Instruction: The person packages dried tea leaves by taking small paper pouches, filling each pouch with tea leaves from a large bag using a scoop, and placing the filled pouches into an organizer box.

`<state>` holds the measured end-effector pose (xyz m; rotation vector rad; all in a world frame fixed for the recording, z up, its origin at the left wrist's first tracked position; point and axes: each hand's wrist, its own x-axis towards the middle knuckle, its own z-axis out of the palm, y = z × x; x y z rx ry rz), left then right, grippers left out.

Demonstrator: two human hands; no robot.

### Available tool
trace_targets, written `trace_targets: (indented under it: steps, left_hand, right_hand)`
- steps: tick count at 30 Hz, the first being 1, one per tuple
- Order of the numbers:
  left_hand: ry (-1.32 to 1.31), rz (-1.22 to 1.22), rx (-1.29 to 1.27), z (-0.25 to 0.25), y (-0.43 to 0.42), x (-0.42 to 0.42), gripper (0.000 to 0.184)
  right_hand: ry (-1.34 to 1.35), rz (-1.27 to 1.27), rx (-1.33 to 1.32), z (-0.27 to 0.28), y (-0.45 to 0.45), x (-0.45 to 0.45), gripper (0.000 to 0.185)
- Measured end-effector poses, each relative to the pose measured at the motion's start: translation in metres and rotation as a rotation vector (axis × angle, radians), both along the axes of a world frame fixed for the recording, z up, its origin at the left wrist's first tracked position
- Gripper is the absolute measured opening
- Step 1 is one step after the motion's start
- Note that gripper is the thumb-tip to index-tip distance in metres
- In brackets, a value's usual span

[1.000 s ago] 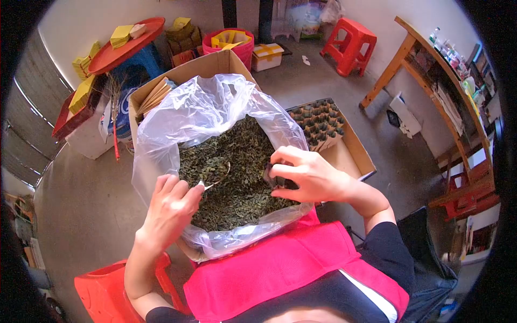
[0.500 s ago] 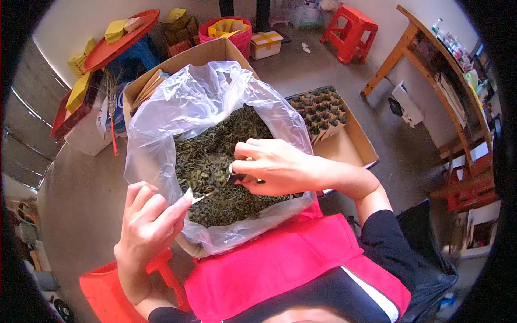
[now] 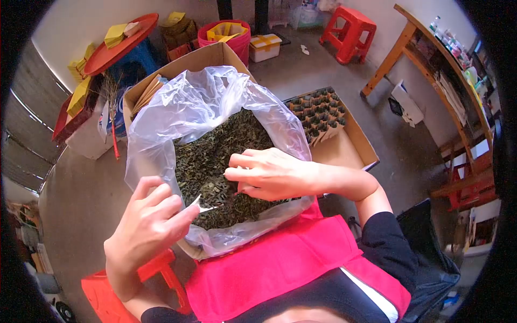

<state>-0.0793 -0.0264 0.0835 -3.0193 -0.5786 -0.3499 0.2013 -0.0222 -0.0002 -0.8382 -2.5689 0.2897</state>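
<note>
Dried green leaves (image 3: 215,156) fill a clear plastic bag (image 3: 156,129) that lines a cardboard box (image 3: 212,55). My left hand (image 3: 156,215) is at the bag's lower left edge, its fingers pinching a small white item (image 3: 200,205) whose pale tip reaches over the leaves; leaves seem heaped beside it. Over the middle right of the leaves is my right hand (image 3: 269,172), fingers curled and pointing left; what it holds, if anything, is hidden. Right of the bag, a shallow carton (image 3: 344,148) bears rows of small brown paper packets with dark leafy tops (image 3: 318,113).
Brown paper pieces (image 3: 148,96) stand in the box's back left corner. A red stool (image 3: 350,33) is at the back, a wooden table (image 3: 393,51) at the right. A red plastic seat (image 3: 102,296) is at lower left, a pink bucket (image 3: 239,46) behind the box.
My right hand has moved left from the bag's right side to the middle of the leaves, its dark item no longer clearly seen. My left hand has shifted slightly left and down, still pinching the white item.
</note>
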Motion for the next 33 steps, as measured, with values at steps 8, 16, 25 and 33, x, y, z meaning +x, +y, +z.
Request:
trace_targets:
  steps: [8, 16, 25, 33]
  left_hand:
    - [0.163, -0.163, -0.092, 0.013, 0.027, 0.032, 0.01]
    - [0.291, -0.175, -0.192, 0.041, 0.043, 0.038, 0.009]
    - [0.419, -0.223, -0.166, 0.04, 0.059, 0.081, 0.008]
    - [0.517, -0.158, -0.255, 0.071, 0.068, 0.097, 0.011]
  right_hand:
    - [0.044, 0.051, -0.004, -0.002, -0.004, -0.009, 0.029]
    - [0.104, 0.066, -0.073, -0.003, -0.001, -0.003, 0.022]
    - [0.192, 0.069, -0.128, -0.004, 0.0, 0.005, 0.019]
    - [0.246, 0.044, 0.037, -0.012, 0.001, 0.015, 0.018]
